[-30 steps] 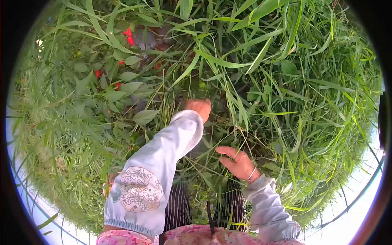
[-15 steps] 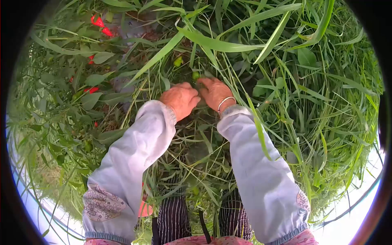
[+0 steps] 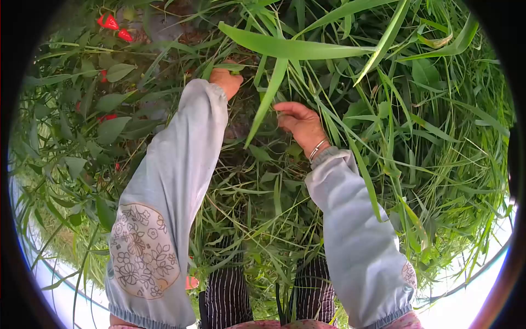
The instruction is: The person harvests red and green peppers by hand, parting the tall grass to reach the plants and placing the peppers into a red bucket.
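Observation:
My left hand [image 3: 227, 83] reaches forward among stems and leaves, its fingers curled and partly hidden by foliage. A small light-green patch [image 3: 235, 71], perhaps a leaf or an unripe pepper, shows against its fingers. What the hand grips I cannot make out. My right hand [image 3: 304, 127], with a bracelet [image 3: 316, 149] at the wrist, is nearer to me and to the right. Its index finger stretches left beside a broad grass blade [image 3: 268, 101], and a gap shows below that finger. Nothing is visible in it.
Red peppers [image 3: 110, 22] hang among pepper leaves [image 3: 112, 129] at the upper left. Long grass blades [image 3: 298, 49] cross in front of the hands. Dense grass [image 3: 455, 142] fills the right side. Striped trouser legs [image 3: 227, 290] stand below, with a reddish object [image 3: 192, 282] beside them.
My left hand has moved forward and slightly left, away from my right hand. My right hand has shifted a little right and back, its index finger now stretched out.

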The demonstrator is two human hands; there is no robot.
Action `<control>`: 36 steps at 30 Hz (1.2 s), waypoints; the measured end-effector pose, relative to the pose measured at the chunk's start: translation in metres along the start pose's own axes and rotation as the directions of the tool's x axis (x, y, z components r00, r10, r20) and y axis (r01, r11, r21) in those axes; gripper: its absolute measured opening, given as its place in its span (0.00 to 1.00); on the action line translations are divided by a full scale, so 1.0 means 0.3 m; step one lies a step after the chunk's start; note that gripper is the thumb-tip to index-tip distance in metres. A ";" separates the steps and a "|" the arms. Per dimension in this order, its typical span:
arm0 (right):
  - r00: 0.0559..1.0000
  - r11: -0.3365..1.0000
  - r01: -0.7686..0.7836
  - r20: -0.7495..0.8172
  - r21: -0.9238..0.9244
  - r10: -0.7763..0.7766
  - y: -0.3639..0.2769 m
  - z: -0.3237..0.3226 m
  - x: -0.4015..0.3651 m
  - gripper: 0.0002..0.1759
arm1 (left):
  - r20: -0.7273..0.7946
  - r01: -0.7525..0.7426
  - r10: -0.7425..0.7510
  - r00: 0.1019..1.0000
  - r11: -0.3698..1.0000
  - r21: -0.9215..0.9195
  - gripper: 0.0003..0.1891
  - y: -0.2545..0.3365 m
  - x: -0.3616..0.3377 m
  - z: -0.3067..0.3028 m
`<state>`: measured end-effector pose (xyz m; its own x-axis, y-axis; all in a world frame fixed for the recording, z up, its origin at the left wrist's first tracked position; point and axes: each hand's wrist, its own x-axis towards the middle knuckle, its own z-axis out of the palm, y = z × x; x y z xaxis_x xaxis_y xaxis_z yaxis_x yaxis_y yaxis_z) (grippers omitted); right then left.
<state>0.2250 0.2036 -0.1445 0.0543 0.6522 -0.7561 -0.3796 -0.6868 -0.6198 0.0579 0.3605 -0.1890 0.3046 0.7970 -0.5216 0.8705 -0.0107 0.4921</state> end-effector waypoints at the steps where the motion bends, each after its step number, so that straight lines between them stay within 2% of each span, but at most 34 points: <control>1: 1.000 0.999 -0.030 -0.004 0.020 0.030 -0.006 -0.008 -0.001 0.13 | 0.011 0.088 -0.089 0.996 0.951 -0.296 0.11 -0.004 -0.004 -0.013; 2: 0.998 0.997 -0.059 -0.008 0.040 0.059 -0.013 -0.015 -0.002 0.12 | 0.047 0.165 -0.168 0.985 0.810 -0.563 0.11 -0.012 -0.018 -0.031; 3: 0.996 0.994 -0.088 -0.008 0.061 0.089 -0.019 -0.015 -0.003 0.12 | 0.104 0.226 -0.232 0.967 0.591 -0.775 0.11 0.009 -0.047 -0.073; 4: 0.995 0.994 -0.100 -0.009 0.042 0.100 -0.032 -0.010 -0.006 0.11 | 0.231 0.408 -0.398 0.888 0.448 -0.796 0.11 0.044 -0.079 -0.116; 7: 0.989 0.985 -0.145 0.013 0.091 0.144 -0.047 -0.004 0.004 0.12 | 0.199 0.345 -0.360 0.912 0.406 -0.846 0.10 0.071 -0.143 -0.127; 8: 0.987 0.983 -0.159 0.018 0.097 0.158 -0.048 -0.009 0.006 0.12 | 0.188 0.291 -0.274 0.943 0.410 -0.864 0.09 0.054 -0.162 -0.121; 12: 0.979 0.974 -0.202 0.043 0.105 0.198 -0.057 -0.019 0.000 0.12 | 0.030 0.136 -0.159 0.987 0.712 -0.689 0.07 0.104 -0.286 -0.112; 13: 0.977 0.972 -0.212 0.047 0.106 0.208 -0.059 -0.022 -0.003 0.11 | -0.165 0.002 -0.071 0.984 0.923 -0.385 0.06 0.114 -0.307 -0.096; 14: 0.975 0.963 -0.220 0.032 0.157 0.218 -0.061 -0.026 -0.002 0.11 | -0.140 0.067 -0.114 0.984 0.950 -0.305 0.06 0.115 -0.351 -0.089; 15: 0.977 0.966 -0.214 0.049 0.143 0.210 -0.059 -0.033 -0.001 0.12 | -0.118 0.128 -0.157 0.981 0.967 -0.221 0.06 0.153 -0.404 -0.113; 17: 0.981 0.974 -0.186 0.071 0.127 0.178 -0.063 -0.044 0.011 0.12 | -0.104 -0.001 -0.010 0.994 0.994 -0.107 0.08 0.144 -0.496 -0.090; 18: 0.978 0.974 -0.198 0.082 0.113 0.190 -0.066 -0.033 0.009 0.12 | -0.082 -0.013 -0.003 0.997 0.982 -0.191 0.10 0.156 -0.504 -0.081; 19: 0.977 0.972 -0.206 0.081 0.115 0.198 -0.065 -0.015 0.006 0.12 | 0.018 0.060 -0.058 0.998 0.975 -0.213 0.13 0.160 -0.502 -0.072; 21: 0.976 0.970 -0.216 0.061 0.116 0.210 -0.066 0.002 -0.001 0.13 | -0.115 -0.134 0.123 0.986 0.987 -0.093 0.18 0.171 -0.430 -0.036; 23: 0.977 0.973 -0.210 0.064 0.099 0.204 -0.069 0.002 -0.002 0.12 | -0.062 -0.157 0.157 0.986 0.988 0.003 0.22 0.183 -0.336 0.028; 24: 0.977 0.974 -0.209 0.070 0.090 0.203 -0.068 0.006 -0.003 0.12 | -0.019 -0.109 0.109 0.994 0.994 -0.006 0.30 0.193 -0.301 0.053; 27: 0.987 0.988 -0.148 0.058 -0.046 0.150 -0.062 0.012 -0.004 0.13 | 0.129 -0.013 0.016 0.991 1.000 -0.024 0.32 0.200 -0.270 0.087; 28: 0.990 0.988 -0.112 0.073 -0.109 0.121 -0.062 0.007 0.009 0.13 | 0.107 -0.031 0.034 0.994 0.999 -0.027 0.27 0.198 -0.268 0.084; 29: 0.996 0.964 0.006 0.084 -0.267 0.017 -0.068 -0.014 0.018 0.14 | 0.107 -0.037 0.037 0.994 0.999 0.003 0.25 0.196 -0.266 0.082; 31: 0.973 0.805 0.226 0.159 -0.549 -0.165 -0.113 -0.029 0.028 0.14 | 0.107 -0.042 0.035 0.994 0.997 0.066 0.21 0.209 -0.265 0.054; 32: 0.973 0.817 0.217 0.049 -0.534 -0.226 -0.130 -0.032 0.044 0.17 | 0.026 -0.110 0.109 0.994 0.992 0.058 0.15 0.217 -0.268 0.043; 33: 0.986 0.842 0.106 -0.051 -0.530 -0.156 -0.199 -0.037 0.046 0.17 | 0.052 -0.124 0.121 0.991 0.990 0.069 0.14 0.220 -0.272 0.032; 34: 0.963 0.904 0.218 -0.067 -0.368 -0.259 -0.244 -0.037 0.062 0.20 | 0.075 -0.140 0.134 0.988 0.987 0.081 0.13 0.217 -0.270 0.021; 35: 0.942 0.830 0.259 -0.063 -0.494 -0.331 -0.303 -0.072 0.040 0.23 | 0.096 -0.157 0.148 0.984 0.983 0.093 0.12 0.215 -0.268 0.014; 36: 0.924 0.801 0.300 -0.053 -0.518 -0.380 -0.302 -0.149 0.081 0.28 | 0.063 -0.100 0.098 0.993 0.994 0.037 0.10 0.214 -0.272 0.015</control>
<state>0.3020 0.2673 -0.1161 0.2429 0.8463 -0.4742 0.1902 -0.5209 -0.8322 0.0906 0.2922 -0.1179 0.4120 0.7522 -0.5142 0.8493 -0.1127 0.5157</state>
